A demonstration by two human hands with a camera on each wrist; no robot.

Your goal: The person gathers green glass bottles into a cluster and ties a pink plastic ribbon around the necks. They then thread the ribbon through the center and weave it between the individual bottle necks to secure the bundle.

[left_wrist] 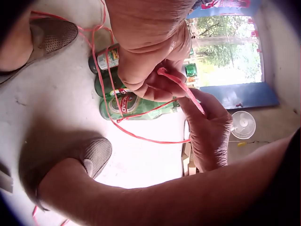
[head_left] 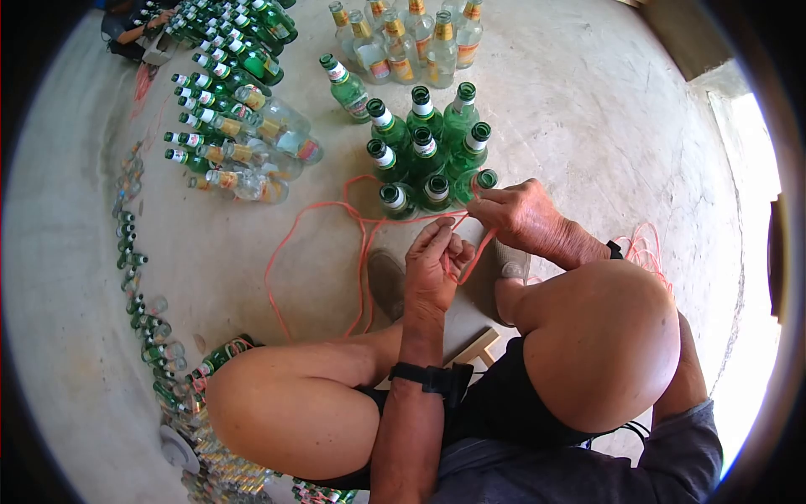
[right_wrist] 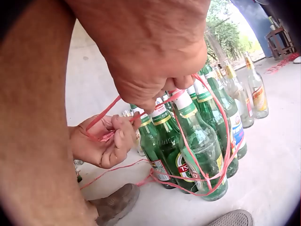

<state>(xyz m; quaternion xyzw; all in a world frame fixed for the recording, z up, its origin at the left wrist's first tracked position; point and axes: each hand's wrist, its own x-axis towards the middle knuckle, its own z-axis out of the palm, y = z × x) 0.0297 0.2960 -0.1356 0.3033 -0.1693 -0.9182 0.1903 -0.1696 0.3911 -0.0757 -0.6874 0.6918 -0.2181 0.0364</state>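
A cluster of green glass bottles [head_left: 424,147] stands upright on the floor, with pink plastic string [right_wrist: 207,181] wrapped around its lower part. My right hand [head_left: 525,220] is at the near right bottle [right_wrist: 200,146], pinching a strand close to that bottle's neck. Just left of it and nearer my body, my left hand [head_left: 437,262] holds the string in curled fingers, palm partly up. A length of string [left_wrist: 186,89] runs between the two hands. Loose loops of the string [head_left: 277,244] trail over the floor to the left.
Clear bottles [head_left: 403,50] stand behind the cluster, with a single green bottle [head_left: 344,88] beside them. Many more bottles [head_left: 235,92] lie stacked at the left. My shoes [head_left: 386,281] flank the work, and another person [head_left: 126,29] sits far left.
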